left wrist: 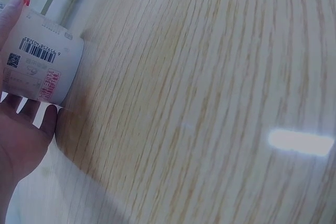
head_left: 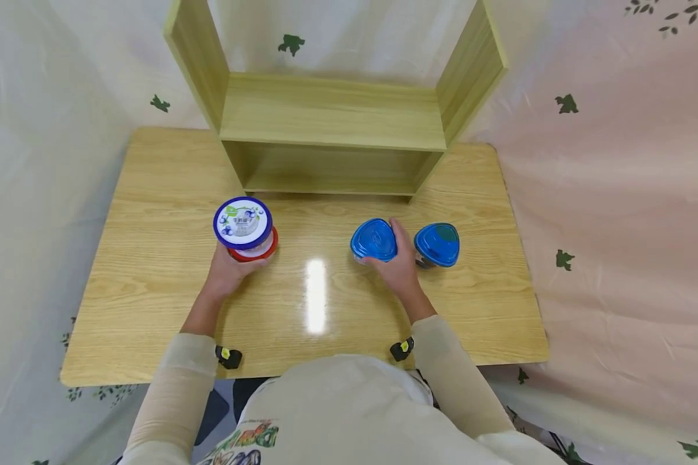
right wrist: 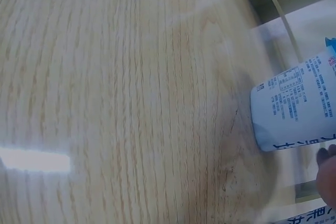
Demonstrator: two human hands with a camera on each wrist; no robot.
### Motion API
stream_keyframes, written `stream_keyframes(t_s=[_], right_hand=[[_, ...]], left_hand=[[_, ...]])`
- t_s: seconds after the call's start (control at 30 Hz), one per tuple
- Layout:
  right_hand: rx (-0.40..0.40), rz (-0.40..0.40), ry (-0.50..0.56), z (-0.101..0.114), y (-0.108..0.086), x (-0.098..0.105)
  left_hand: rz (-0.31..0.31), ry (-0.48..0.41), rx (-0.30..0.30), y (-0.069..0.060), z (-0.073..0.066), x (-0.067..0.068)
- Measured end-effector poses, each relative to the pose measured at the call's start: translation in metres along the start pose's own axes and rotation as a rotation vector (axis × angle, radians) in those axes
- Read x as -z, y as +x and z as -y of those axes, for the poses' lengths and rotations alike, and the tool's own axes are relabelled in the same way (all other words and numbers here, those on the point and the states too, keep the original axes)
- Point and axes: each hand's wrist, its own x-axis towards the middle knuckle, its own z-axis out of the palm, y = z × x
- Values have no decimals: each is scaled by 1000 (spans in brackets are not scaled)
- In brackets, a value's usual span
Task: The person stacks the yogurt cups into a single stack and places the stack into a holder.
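Note:
On the left, a tub with a dark-blue-rimmed lid (head_left: 243, 223) is stacked on a red-rimmed tub (head_left: 274, 244). My left hand (head_left: 228, 270) grips the lower, red-rimmed one, thumb along its near side. The left wrist view shows its white wall with a barcode (left wrist: 39, 51) and fingers curled round it. To the right, my right hand (head_left: 400, 266) holds a cup with a bright blue lid (head_left: 373, 237), thumb on the near side and fingers on the far right. Printed text covers this cup's pale wall (right wrist: 294, 106). A second blue-lidded cup (head_left: 437, 244) stands just right of that hand.
A wooden shelf unit (head_left: 331, 113) with an upper and a lower level stands at the back of the wooden table (head_left: 169, 187). Its side panels rise left and right. Patterned curtains (head_left: 611, 213) hang around the table. A light reflection lies mid-table.

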Motion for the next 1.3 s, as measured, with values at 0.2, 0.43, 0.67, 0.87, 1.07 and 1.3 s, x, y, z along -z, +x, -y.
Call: stream_keyframes(t_s=[0.2,0.43,0.67,0.87,1.07,1.3], right_hand=[[-143,53,70,0,2,1],[-175,66,67,2,4,3],[-174,55,49,1,6,3],[-181,42,66,7,10,3],[-145,29,40,34,18,7],[-53,39,84,83,25,11]], left_hand=[[-13,-7,8,-1,-2,-5],[-28,-17,15,0,-1,-10],[-26,-13,-2,3,-2,-20],[-6,-26,-29,11,8,-32],[-17,-13,-36,19,27,-44],[-50,22,-32,18,28,-54]])
